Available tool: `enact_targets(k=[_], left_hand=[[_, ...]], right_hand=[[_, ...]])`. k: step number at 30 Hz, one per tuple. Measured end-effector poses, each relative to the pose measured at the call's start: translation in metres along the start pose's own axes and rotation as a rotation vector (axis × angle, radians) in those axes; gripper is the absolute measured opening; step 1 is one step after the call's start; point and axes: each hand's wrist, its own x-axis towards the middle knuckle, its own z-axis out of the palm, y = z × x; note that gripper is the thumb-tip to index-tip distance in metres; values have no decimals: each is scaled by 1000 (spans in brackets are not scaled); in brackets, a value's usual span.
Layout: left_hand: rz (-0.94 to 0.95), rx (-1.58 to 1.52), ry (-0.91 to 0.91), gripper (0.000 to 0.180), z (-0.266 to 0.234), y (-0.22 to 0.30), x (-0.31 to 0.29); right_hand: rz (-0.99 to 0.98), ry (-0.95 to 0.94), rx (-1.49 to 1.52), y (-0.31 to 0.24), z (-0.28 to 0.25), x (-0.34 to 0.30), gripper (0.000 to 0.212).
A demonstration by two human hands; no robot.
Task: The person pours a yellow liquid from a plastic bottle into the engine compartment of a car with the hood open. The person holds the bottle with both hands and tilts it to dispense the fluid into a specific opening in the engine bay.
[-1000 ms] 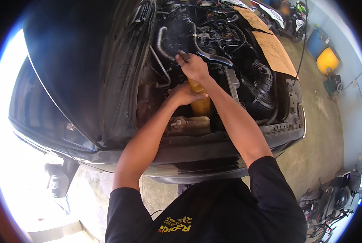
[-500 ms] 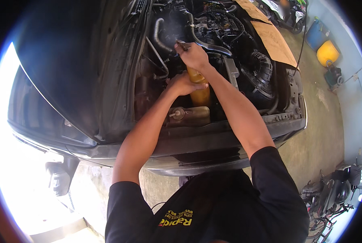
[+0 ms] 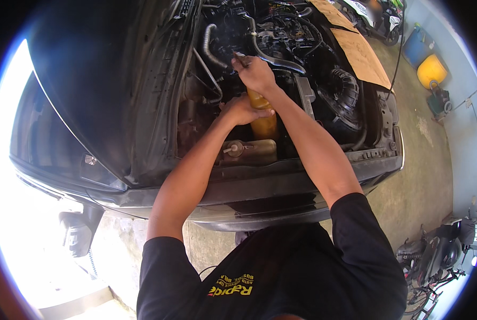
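Observation:
Over the open engine bay (image 3: 292,42), both my arms reach in across the car's front edge. My left hand (image 3: 241,110) is closed round the side of an amber-yellow bottle (image 3: 264,128), its thumb lying across the front. My right hand (image 3: 255,73) is closed above the bottle's upper end, fingers curled. A small dark piece shows at its fingertips, too little to tell its kind, and the bottle's top is hidden behind that hand and wrist. Just in front of the bottle sits a brownish fluid reservoir (image 3: 260,151) with a cap.
A ribbed black intake hose (image 3: 346,88) lies right of my hands, and a silvery flexible pipe (image 3: 209,45) beyond them. Cardboard (image 3: 361,56) covers the right fender. The raised hood (image 3: 84,80) stands at left. Yellow (image 3: 432,70) and blue (image 3: 413,45) containers stand by the wall.

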Motion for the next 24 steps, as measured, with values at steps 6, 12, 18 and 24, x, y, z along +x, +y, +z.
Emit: enact_targets(k=[6,12,18,24], left_hand=[[-21,-12,-5,78,1,1,1],[-67,27,-8,83,3,3,2],[-70,-1,-39,86,5,-11,3],[-59,-17,-79,84,-7,7,1]], right_hand=[[18,-33,-18,-2,-5,1,51],[23,16,-70,1,-6,1,52],[2,0,-85,-5,-1,-2,54],[32,52,-120,-8,-6,-6,56]])
